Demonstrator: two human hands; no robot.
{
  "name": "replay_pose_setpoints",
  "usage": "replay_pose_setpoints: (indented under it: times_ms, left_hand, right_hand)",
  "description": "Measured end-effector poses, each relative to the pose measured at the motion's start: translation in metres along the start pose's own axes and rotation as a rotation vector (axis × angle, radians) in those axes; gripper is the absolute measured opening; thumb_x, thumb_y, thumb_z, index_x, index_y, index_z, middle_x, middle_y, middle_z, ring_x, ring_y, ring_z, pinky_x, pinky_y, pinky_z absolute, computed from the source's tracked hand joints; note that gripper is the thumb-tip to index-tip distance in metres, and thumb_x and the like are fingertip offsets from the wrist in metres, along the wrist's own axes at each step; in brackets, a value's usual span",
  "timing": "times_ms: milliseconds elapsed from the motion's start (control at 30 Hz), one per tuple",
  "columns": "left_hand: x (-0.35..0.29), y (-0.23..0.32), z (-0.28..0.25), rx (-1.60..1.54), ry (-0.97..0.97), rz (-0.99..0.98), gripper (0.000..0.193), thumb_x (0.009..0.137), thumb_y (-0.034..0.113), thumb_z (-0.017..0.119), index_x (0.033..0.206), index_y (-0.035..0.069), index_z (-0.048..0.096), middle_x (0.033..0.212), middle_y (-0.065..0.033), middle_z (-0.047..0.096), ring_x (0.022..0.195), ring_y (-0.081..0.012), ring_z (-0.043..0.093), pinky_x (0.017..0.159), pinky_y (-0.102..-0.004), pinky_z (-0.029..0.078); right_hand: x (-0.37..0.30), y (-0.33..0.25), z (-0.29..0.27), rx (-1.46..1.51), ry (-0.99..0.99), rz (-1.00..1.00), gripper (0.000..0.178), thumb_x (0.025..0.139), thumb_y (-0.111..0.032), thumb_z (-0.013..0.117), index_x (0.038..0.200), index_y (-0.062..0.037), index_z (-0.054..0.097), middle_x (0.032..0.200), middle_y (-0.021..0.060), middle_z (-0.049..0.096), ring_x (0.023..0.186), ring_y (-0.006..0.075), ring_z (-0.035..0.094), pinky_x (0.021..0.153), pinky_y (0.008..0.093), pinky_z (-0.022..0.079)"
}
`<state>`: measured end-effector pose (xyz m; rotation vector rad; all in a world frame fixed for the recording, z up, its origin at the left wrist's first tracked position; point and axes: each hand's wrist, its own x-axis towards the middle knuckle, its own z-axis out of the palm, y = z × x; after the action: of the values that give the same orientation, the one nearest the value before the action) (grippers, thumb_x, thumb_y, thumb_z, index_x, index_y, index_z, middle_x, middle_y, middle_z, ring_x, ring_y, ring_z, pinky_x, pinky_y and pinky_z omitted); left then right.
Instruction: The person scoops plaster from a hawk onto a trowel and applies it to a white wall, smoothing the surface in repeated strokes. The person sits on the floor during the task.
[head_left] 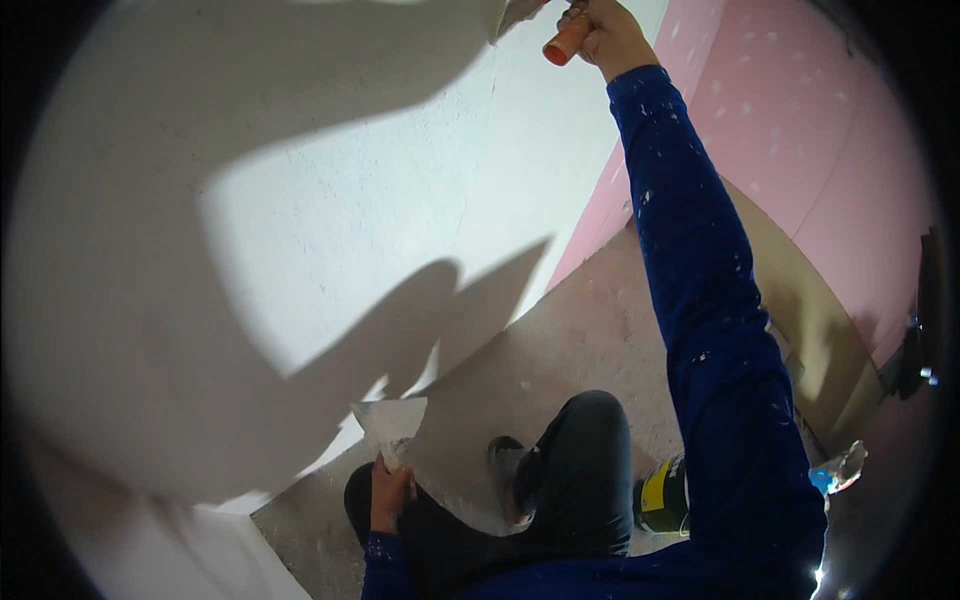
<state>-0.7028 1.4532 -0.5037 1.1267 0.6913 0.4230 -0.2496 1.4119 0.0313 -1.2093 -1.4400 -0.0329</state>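
Note:
High up, near the top edge, my right hand (612, 38) is closed round the orange handle of a putty knife (567, 43). Part of its blade shows at the white wall (400, 190); whether it touches the surface I cannot tell. Low in front of me, my left hand (388, 492) grips a wide putty knife (390, 418) with its blade pointing up and away. Pale filler smears the base of that blade. White specks dot both blue sleeves. My right arm stretches far forward, while the left stays by my knee.
Pink walls (775, 120) with white patches stand on the right, above a tan board (800, 300). A dark bucket with a yellow label (655, 497) sits on the floor (590, 320) beside my bent leg. Shadows cross the white wall.

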Motion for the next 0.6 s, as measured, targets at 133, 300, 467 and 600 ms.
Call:
replay_pose_setpoints:
  times_ms: [133, 300, 467, 600]
  left_hand:
    - [-0.001, -0.002, -0.002, -0.041, -0.014, 0.071, 0.038, 0.085, 0.012, 0.061, 0.121, -0.001, 0.053, 0.07, -0.0036, 0.058, 0.05, -0.0124, 0.054, 0.043, -0.0257, 0.047]
    - [-0.006, -0.005, 0.001, -0.097, 0.012, 0.055, 0.038, 0.086, 0.013, 0.06, 0.121, -0.002, 0.052, 0.072, -0.0047, 0.058, 0.051, -0.0127, 0.055, 0.043, -0.0266, 0.048]
    - [-0.022, 0.0, -0.004, 0.025, 0.1, 0.067, 0.035, 0.088, 0.01, 0.063, 0.118, -0.001, 0.05, 0.077, -0.0056, 0.06, 0.054, -0.0133, 0.056, 0.045, -0.0272, 0.05]
    - [-0.033, -0.002, -0.008, 0.027, 0.187, 0.109, 0.035, 0.09, 0.009, 0.063, 0.121, -0.001, 0.049, 0.078, -0.006, 0.06, 0.055, -0.0132, 0.056, 0.046, -0.0271, 0.051]
  right_hand:
    - [-0.084, 0.06, 0.028, 0.499, 0.45, 0.317, 0.022, 0.1, -0.029, 0.059, 0.099, -0.0077, 0.062, 0.054, -0.0023, 0.044, 0.046, 0.0132, 0.046, 0.045, 0.0278, 0.044]
    - [-0.281, 0.157, 0.155, 0.214, 0.807, 0.734, 0.038, 0.099, -0.038, 0.062, 0.087, -0.0017, 0.065, 0.058, 0.0028, 0.049, 0.048, 0.0143, 0.049, 0.044, 0.0313, 0.043]
    - [-0.328, 0.213, 0.246, -0.265, 0.862, 0.785, 0.036, 0.095, -0.036, 0.067, 0.091, -0.0002, 0.07, 0.069, 0.0121, 0.066, 0.061, 0.0212, 0.064, 0.055, 0.0376, 0.049]
    - [-0.307, 0.188, 0.297, -0.256, 0.768, 0.614, 0.034, 0.092, -0.034, 0.072, 0.091, -0.0007, 0.07, 0.077, 0.0197, 0.068, 0.069, 0.0302, 0.067, 0.061, 0.0374, 0.052]
